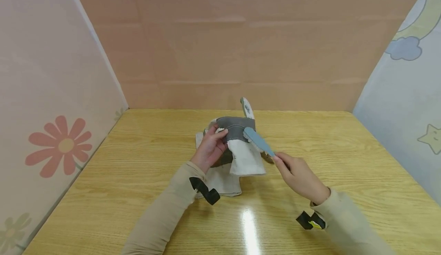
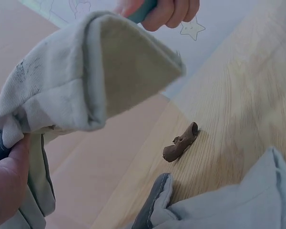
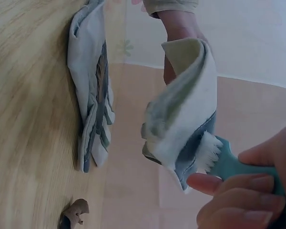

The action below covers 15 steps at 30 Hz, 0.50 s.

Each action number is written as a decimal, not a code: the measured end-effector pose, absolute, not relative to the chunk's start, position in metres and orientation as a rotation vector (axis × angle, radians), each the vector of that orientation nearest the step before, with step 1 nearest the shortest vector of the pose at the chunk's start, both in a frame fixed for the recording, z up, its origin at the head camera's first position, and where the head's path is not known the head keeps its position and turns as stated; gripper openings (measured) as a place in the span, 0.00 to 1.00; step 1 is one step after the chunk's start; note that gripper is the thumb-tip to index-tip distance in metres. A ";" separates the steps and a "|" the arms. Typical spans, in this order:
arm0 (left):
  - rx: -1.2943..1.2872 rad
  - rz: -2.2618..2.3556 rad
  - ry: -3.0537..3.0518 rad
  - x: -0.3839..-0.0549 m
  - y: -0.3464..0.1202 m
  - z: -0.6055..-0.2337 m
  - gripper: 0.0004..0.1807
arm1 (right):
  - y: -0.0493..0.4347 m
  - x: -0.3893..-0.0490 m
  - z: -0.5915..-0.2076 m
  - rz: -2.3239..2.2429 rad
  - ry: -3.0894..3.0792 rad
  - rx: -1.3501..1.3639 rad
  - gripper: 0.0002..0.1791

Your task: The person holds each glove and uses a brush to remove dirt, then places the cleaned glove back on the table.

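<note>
A white and grey work glove hangs above the table, its open cuff toward me. My left hand grips it from the left, thumb on the grey patch. In my right hand is the handle of a blue brush. The brush's white bristles touch the glove's grey part in the right wrist view. Beneath, a second matching glove lies on the table, partly hidden by the raised one and my left hand.
A small brown curled piece, like bark or driftwood, lies on the wooden table beyond the gloves. Upright panels stand around: a plain pinkish one at the back, printed ones at the sides. Each wrist wears a black mount.
</note>
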<state>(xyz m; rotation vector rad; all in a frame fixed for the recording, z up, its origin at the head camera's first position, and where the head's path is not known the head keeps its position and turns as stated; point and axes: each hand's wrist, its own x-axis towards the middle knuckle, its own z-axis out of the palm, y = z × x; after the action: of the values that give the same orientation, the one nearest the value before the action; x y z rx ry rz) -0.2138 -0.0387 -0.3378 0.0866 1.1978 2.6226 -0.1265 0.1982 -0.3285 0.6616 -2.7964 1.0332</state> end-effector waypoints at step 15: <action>0.090 2.631 1.197 -0.216 -0.039 -0.339 0.13 | 0.204 -0.123 -0.329 0.997 -2.775 0.656 0.13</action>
<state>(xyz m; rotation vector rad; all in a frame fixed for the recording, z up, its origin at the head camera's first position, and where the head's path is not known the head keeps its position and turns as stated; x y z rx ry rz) -0.2156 -0.0393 -0.3392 0.0898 1.1971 2.6312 -0.1231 0.2040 -0.3286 0.6561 -2.7755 0.9974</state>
